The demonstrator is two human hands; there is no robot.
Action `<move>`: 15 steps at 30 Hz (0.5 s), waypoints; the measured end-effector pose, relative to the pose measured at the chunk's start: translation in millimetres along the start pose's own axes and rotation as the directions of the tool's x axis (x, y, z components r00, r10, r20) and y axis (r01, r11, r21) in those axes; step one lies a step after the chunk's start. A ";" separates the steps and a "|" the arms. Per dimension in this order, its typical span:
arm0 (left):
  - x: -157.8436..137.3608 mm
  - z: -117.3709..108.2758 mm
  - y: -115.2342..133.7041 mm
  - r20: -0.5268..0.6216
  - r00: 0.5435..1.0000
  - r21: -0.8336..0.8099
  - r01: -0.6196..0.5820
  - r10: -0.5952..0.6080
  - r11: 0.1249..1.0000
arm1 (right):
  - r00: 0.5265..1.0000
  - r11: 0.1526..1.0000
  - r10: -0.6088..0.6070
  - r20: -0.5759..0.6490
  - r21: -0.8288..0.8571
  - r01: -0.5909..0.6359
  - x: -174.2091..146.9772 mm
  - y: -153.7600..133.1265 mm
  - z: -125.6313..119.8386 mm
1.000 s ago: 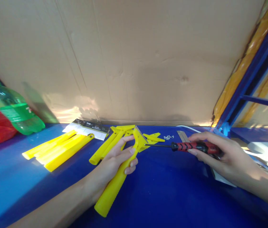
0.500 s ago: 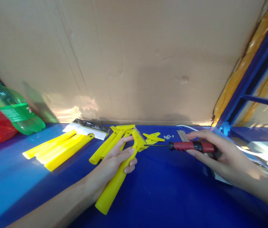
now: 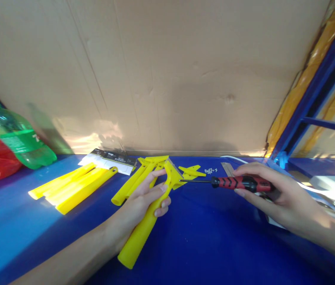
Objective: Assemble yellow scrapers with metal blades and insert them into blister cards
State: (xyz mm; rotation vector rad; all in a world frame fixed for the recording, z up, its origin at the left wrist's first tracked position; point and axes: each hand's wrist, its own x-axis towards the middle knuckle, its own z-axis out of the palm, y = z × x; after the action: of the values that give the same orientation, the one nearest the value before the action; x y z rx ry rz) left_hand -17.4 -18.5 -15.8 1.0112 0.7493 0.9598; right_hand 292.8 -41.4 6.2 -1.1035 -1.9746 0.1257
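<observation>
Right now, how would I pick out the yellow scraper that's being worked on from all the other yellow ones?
Start at the blue table below the cardboard wall. Near its middle, the left hand grips one yellow scraper by the handle. Unlike the loose scrapers lying to its left, its head meets the tip of a red-and-black screwdriver held in the right hand.

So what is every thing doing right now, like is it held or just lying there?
Left hand: gripping the yellow scraper.
Right hand: gripping the screwdriver.
Yellow scraper: held tilted, head up.
Screwdriver: level, tip at the scraper's head.
Yellow handles: lying loose on the blue table.
Green bottle: lying on its side.
Small screws: loose on the table.
</observation>
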 end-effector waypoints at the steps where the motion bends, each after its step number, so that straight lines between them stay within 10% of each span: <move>1: -0.4 -0.1 0.5 0.002 1.000 -0.005 0.001 -0.001 1.000 | 1.000 1.000 0.011 0.005 0.005 -0.011 0.0 0.6 0.0; 7: -2.3 2.3 -0.6 0.039 0.999 0.001 0.016 -0.016 1.000 | 0.964 0.961 0.247 0.098 0.101 -0.256 -2.7 8.5 0.1; 15: -1.7 1.2 4.2 0.022 0.999 0.006 0.048 -0.049 0.999 | 0.993 0.990 0.116 0.011 0.076 -0.117 2.1 5.3 -2.8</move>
State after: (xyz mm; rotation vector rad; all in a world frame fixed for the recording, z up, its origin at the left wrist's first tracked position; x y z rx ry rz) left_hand -18.4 -19.5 -11.3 1.0032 0.7552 0.9035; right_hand 297.8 -37.5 6.8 -1.1692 -1.8953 0.2655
